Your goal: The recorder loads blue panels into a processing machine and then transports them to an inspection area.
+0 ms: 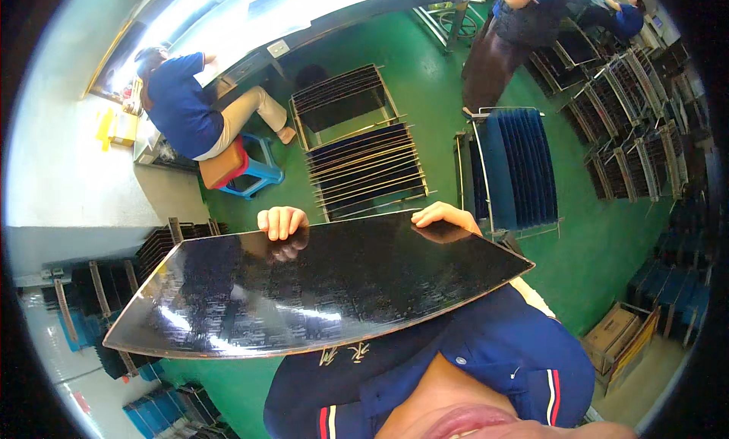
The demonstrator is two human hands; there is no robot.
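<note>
A large, glossy black panel (319, 287) with a thin brownish rim spans the space in front of my chest. It is tilted, and pale streaks of light reflect off its lower left part. My left hand (282, 222) is closed over the far edge, fingers curled onto the black face. Farther right along the same edge, my right hand (444, 213) grips the panel too, its fingers bent over the rim. The panel hides most of both forearms and whatever touches its underside.
Beyond the panel, racks of upright dark sheets (368, 169) and blue sheets (520, 165) stand on the green floor (425, 82). More loaded racks (630, 124) line the right side. One person (178, 101) sits on a stool at a lit bench; another (501, 44) stands ahead.
</note>
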